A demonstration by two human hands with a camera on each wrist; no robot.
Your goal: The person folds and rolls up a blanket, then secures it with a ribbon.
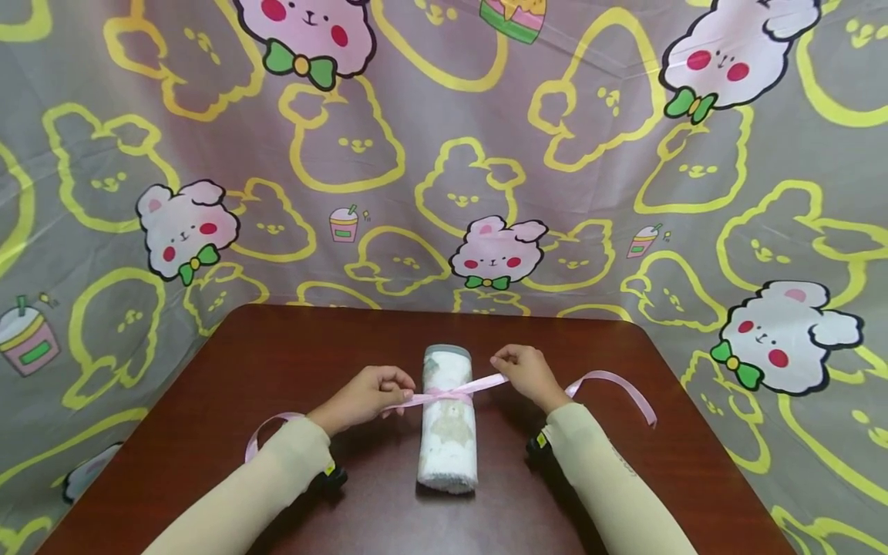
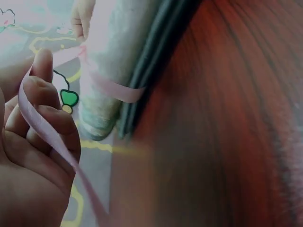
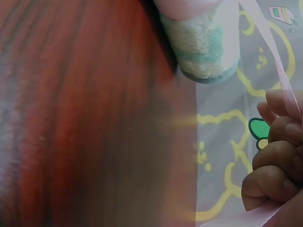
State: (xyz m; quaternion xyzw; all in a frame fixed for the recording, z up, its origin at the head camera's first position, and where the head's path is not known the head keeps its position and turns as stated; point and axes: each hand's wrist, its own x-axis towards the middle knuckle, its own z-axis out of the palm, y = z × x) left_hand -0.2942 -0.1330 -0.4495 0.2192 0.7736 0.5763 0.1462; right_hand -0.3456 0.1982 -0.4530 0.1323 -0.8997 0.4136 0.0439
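A rolled white towel (image 1: pixel 449 447) with a bear print and a grey edge lies lengthwise on the table, far end away from me. Around its middle runs a pink ribbon (image 1: pixel 454 395), crossed over on top. On the left side my left hand (image 1: pixel 368 397) pinches one ribbon end between thumb and fingers; in the left wrist view the tail drapes down over the fingers (image 2: pixel 45 90). My right hand (image 1: pixel 530 376) grips the other end to the right of the roll, slightly higher, with fingers curled in the right wrist view. Both ribbon lengths look stretched out from the crossing.
The brown wooden table (image 1: pixel 333 331) reaches back to a grey curtain (image 1: pixel 388 139) with yellow outlines and rabbit faces. Loose ribbon tails trail past both wrists, the right tail (image 1: pixel 624 385) curving over the table. Dark devices sit under each wrist.
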